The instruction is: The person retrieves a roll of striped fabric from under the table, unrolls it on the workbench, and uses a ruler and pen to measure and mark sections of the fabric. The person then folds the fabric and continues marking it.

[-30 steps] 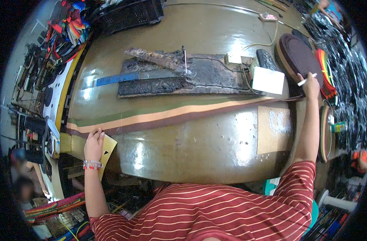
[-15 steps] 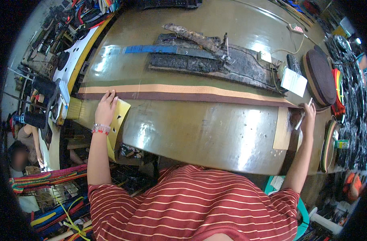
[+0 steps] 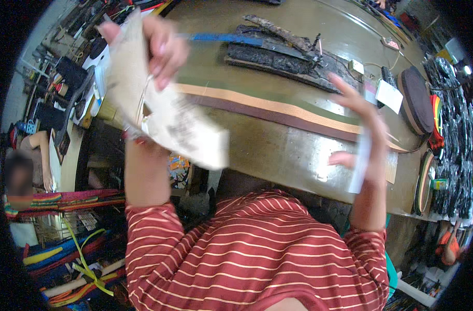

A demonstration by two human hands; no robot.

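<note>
My left hand [image 3: 166, 49] is raised over the left end of the table, gripping a bent, pale piece of card [image 3: 187, 124] with dark smudges. Motion blurs the card, and it hides part of my wrist. At the right, my right hand [image 3: 371, 122] hovers above the table with thumb and index finger spread. A blurred white stick-like thing [image 3: 357, 173] lies against its palm, apparently held by the other fingers. Between my hands, a long flat webbing strap [image 3: 272, 109] with green, tan and dark brown stripes stretches over the tabletop; the card covers its left end.
Behind the strap lie a blackened metal slab [image 3: 267, 65] and a blue strip [image 3: 218, 38]. A large dark webbing roll [image 3: 416, 101] and a white box [image 3: 389, 96] stand at the right. Another person [image 3: 37, 150] sits at far left, beside colourful straps [image 3: 65, 202].
My left hand has left the strap and risen, carrying the card, whose pale side now shows instead of yellow. My right hand has lifted off the strap's right end and moved left, fingers spreading.
</note>
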